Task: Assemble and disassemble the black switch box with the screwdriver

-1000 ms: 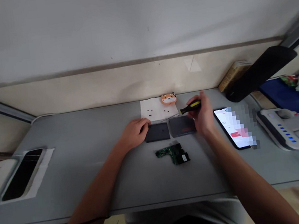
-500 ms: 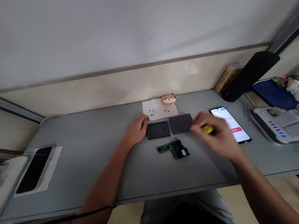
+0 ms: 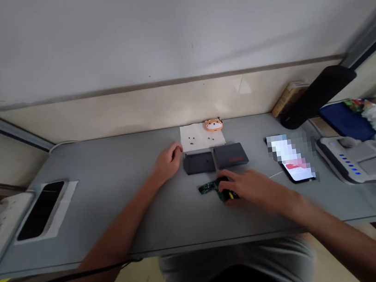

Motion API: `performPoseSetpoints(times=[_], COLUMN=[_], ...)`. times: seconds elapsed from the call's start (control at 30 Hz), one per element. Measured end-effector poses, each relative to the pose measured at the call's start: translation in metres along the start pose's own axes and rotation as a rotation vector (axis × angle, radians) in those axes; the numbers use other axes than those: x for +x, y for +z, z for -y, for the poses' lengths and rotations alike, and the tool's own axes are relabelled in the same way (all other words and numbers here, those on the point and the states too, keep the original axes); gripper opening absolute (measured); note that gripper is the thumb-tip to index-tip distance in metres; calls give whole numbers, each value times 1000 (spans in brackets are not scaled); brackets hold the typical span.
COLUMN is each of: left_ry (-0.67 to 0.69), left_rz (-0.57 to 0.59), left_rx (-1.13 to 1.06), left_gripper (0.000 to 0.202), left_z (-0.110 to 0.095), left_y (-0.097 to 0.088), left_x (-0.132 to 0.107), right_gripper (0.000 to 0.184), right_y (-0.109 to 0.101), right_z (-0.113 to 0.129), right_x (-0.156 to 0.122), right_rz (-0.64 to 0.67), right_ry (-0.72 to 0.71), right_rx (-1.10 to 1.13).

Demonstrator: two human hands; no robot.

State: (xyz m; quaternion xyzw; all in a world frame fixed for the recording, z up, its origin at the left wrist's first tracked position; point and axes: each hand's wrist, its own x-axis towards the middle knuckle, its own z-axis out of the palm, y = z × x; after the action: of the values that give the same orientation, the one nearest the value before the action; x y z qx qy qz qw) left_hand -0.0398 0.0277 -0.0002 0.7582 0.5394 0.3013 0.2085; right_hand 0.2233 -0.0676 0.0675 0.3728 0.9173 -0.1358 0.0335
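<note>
My right hand [image 3: 238, 189] reaches over the green and black circuit board [image 3: 208, 187], its fingers around the board's right part. A yellow screwdriver handle [image 3: 231, 194] shows under those fingers; a thin shaft-like line sticks out at the hand's right. Whether the board is gripped or only touched, I cannot tell. Loosely curled, my left hand [image 3: 170, 162] rests on the desk just left of a shallow dark case half [image 3: 199, 163], with nothing visible in it. Beside that half lies a dark flat cover [image 3: 231, 154] with faint red lettering.
Behind the case parts, white paper [image 3: 199, 134] holds several tiny screws and an orange animal-faced case [image 3: 213, 124]. A lit phone [image 3: 298, 163] and a power strip [image 3: 348, 160] lie right. A black cylinder [image 3: 318, 97] leans there. Another phone [image 3: 42, 210] lies far left.
My right hand has moved left and nearer to me, from beside the cover onto the circuit board, with the screwdriver still in it. My left hand has drawn slightly left, off the case half.
</note>
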Motion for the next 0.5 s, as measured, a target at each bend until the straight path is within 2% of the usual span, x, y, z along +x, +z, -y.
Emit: performPoseSetpoints(times=[0.07,0.1,0.17,0.27,0.33,0.5], left_ry=[-8,-15,-31,-40,-24,38], left_rz=[-4,-6,-13,15,92,302], left_rx=[0,10,39,95,168,331], left_gripper=[22,23,24,24,25,34], left_z=[0,0,2,5,6,4], left_y=[-2,-3,-5,-11,-15,-24], left_x=[-3,-4,-6,-9,-11,-15], right_gripper=[17,17,21,26,23,22], right_y=[-10,-14,-22,-24,-21,-9], right_z=[0,-1,-6,-19,-27,-35], right_x=[14,22,41,63,68,61], right_rz=[-6,-52,-235,-384,-388,-330], right_ry=[-12,-20,26,179,231,198], right_rx=[19,37,44,-2,-21,-30])
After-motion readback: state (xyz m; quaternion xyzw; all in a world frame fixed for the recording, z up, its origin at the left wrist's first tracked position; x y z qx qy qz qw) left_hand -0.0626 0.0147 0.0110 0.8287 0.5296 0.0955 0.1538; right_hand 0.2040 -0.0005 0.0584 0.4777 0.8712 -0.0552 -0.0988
